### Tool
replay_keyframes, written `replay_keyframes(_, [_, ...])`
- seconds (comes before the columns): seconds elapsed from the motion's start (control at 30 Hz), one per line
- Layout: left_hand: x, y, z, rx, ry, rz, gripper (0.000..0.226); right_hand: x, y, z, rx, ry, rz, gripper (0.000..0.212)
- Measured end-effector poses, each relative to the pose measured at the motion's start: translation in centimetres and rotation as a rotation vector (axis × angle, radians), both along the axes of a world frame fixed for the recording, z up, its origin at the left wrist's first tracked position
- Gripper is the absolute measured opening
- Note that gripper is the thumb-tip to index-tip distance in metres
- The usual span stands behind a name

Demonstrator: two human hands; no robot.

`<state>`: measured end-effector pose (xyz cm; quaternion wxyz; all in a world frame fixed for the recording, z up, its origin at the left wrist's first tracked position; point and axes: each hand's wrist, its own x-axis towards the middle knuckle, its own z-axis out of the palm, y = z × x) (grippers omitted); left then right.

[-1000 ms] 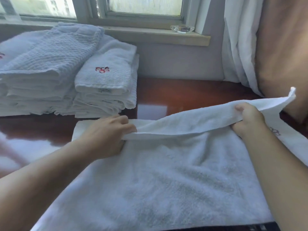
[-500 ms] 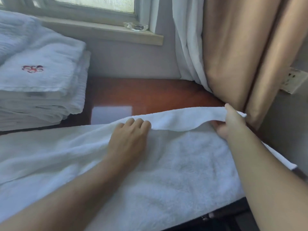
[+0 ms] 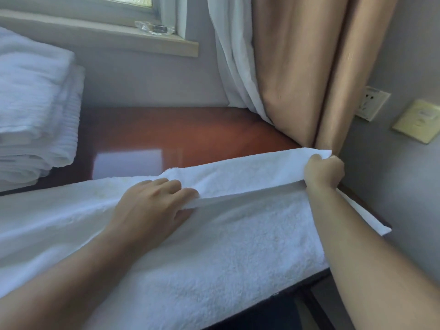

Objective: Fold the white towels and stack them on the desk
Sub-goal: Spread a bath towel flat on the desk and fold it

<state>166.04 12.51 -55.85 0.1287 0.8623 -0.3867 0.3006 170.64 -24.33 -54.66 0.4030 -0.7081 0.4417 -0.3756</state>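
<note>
A large white towel (image 3: 238, 253) lies spread across the front of the dark red-brown desk (image 3: 190, 134), its far edge folded back toward me. My left hand (image 3: 154, 206) rests on that folded edge near the middle, thumb tucked under the fold and fingers on top. My right hand (image 3: 325, 172) is clenched on the same edge at the towel's right corner, lifted off the desk by the curtain. A stack of folded white towels (image 3: 35, 110) sits on the desk at the far left.
A tan curtain (image 3: 309, 75) and a white sheer curtain (image 3: 233, 67) hang at the desk's back right corner. A glass ashtray (image 3: 154, 28) sits on the window sill. Wall sockets (image 3: 371, 103) are on the grey wall at right.
The view has swung right, pushing the towel stack to the left edge. My right hand has slid along the folded edge to the towel's right corner; my left hand moved rightward along the fold.
</note>
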Motion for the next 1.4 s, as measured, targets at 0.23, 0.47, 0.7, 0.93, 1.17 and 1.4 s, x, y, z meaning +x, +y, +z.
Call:
replay_keyframes(0.23, [-0.2,-0.1,0.4,0.051,0.06,-0.082,0.011,-0.4,-1.2,0.7,-0.008,0.198,0.152,0.043])
replay_keyframes(0.47, [0.5,-2.2,1.6,0.071,0.484,0.342,0.014,-1.8,-2.9,-0.6,-0.135,0.196,0.276,0.026])
replay_keyframes(0.7, [-0.9,-2.5,-0.6,-0.088,0.176,0.193,0.016,-2.8,-3.7,0.3,0.028,0.154,0.592,0.03])
replay_keyframes(0.93, [-1.3,-2.3,-0.5,-0.155,0.002,0.002,0.023,-2.7,-4.2,-0.4,-0.169,-0.104,0.136,0.024])
replay_keyframes(1.17, [-0.9,-1.7,-0.7,-0.063,0.059,-0.025,0.032,-3.6,-5.5,-0.8,-0.192,0.077,0.295,0.017])
replay_keyframes(1.4, [-0.5,-1.6,-0.5,-0.028,0.11,-0.096,0.033,-5.1,-6.1,-1.2,-0.33,0.302,0.443,0.011])
